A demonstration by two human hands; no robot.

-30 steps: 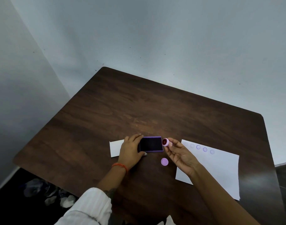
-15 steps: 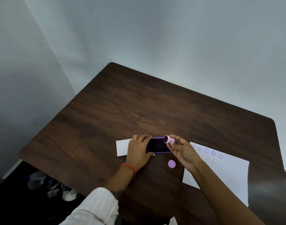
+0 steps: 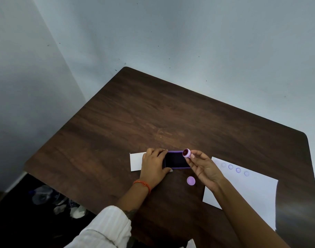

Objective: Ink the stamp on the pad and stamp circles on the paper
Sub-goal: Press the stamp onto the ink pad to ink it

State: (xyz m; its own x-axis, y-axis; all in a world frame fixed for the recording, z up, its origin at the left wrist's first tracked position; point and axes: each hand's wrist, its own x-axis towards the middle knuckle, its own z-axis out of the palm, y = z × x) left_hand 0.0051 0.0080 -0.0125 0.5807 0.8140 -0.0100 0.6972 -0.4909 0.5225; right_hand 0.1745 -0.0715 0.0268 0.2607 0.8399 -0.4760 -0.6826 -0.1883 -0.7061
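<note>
Stamp (image 3: 186, 152), pinched in right hand (image 3: 204, 169) fingertips: shifts from beside ink pad (image 3: 175, 160) to over its far corner, face tilted. Left hand (image 3: 153, 164) grips the pad, unchanged; re-inking looks imminent.

Left hand (image 3: 154, 166) palm-down, fingers curled; right hand (image 3: 205, 169) aloft, fingertips in a pinch

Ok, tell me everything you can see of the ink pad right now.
The ink pad is a flat rectangular case with a purple rim that looks plastic. It is open, with its dark, near-black surface facing up. It lies flat on the brown table. The left hand grips its left end. The right hand holds the stamp at its far right corner; whether they touch cannot be told.
</note>
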